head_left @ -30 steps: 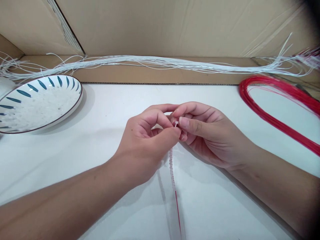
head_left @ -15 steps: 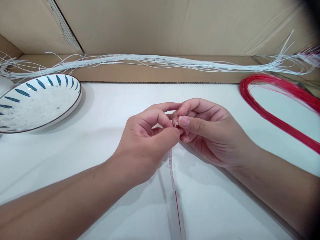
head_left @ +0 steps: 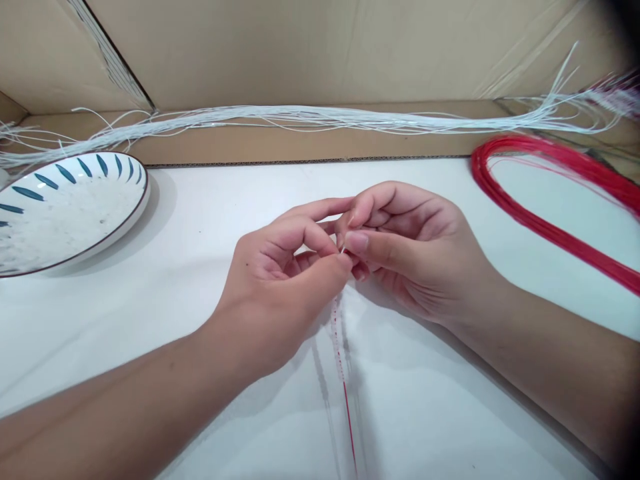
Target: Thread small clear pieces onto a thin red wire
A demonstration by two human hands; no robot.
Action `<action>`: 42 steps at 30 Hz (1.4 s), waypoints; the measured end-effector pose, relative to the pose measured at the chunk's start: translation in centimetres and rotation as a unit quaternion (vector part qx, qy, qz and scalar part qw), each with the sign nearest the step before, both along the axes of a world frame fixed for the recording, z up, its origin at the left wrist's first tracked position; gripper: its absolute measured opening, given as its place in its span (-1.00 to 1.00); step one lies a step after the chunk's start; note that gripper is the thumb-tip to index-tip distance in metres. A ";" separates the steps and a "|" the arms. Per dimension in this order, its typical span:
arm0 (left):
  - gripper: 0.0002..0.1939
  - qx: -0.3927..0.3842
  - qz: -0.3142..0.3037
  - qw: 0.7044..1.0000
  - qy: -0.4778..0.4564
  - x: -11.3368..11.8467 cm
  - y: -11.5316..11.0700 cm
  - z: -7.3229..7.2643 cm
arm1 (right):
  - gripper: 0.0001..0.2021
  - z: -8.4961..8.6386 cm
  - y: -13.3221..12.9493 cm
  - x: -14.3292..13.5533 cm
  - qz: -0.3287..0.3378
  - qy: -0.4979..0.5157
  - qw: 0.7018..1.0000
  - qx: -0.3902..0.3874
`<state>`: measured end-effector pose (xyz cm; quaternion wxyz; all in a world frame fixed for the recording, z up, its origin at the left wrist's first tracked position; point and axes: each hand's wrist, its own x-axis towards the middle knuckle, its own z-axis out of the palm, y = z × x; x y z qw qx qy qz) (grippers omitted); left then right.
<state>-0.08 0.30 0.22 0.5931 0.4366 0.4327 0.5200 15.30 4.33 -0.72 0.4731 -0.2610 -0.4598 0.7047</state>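
My left hand (head_left: 287, 277) and my right hand (head_left: 417, 250) meet above the middle of the white table, both closed in a pinch, fingertips touching. A short bit of white strand (head_left: 343, 249) shows between the tips of both thumbs and forefingers. Below the left thumb hangs a beaded string (head_left: 338, 340) of tiny clear beads on red cord. Past the last bead, the bare red cord (head_left: 349, 423) runs toward the near edge. The string's upper end is hidden behind my fingers, so how the white strand joins it cannot be made out.
A white plate with blue-green strokes (head_left: 103, 165) stands at left, holding many small clear beads (head_left: 85, 217). A bundle of white strands (head_left: 300, 115) lies along the cardboard (head_left: 300, 147) at the back. At right rests a looped red cord bundle (head_left: 550, 240).
Both hands appear slightly further left and higher in view, still pinched together; the view itself has shifted a little. Less of the white strand and red shows at the fingertips.
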 end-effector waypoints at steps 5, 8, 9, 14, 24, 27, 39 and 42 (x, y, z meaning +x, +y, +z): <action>-0.81 -0.008 -0.015 0.999 -0.031 -0.4 0.3 -0.1 | -0.76 0.2 0.2 0.0 0.004 0.015 1.000 -0.010; -0.82 -0.015 -0.013 0.999 -0.038 -0.7 0.4 -0.2 | -0.77 0.1 0.3 0.0 0.007 0.016 1.000 -0.010; -0.82 -0.017 -0.011 0.999 -0.037 -0.7 0.4 -0.3 | -0.77 0.1 0.3 0.1 0.010 0.017 1.000 -0.012; -0.81 -0.018 -0.020 0.999 -0.033 -0.8 0.4 -0.3 | -0.78 0.0 0.4 0.2 0.024 0.026 0.999 -0.023; -0.78 -0.022 -0.010 1.000 -0.010 -0.4 0.3 0.0 | -0.76 0.0 0.4 0.3 0.044 -0.001 0.998 -0.039; -0.77 -0.017 0.006 1.000 0.006 -0.3 0.2 0.2 | -0.76 0.1 0.4 0.3 0.048 -0.001 0.998 -0.037; -0.83 -0.007 0.008 1.000 0.000 -0.3 0.2 -0.1 | -0.75 0.0 0.6 0.6 0.035 -0.012 0.999 -0.025; -0.81 -0.024 -0.016 1.000 -0.007 -0.6 0.4 -0.1 | -0.71 0.0 0.8 0.7 0.032 -0.021 0.999 -0.020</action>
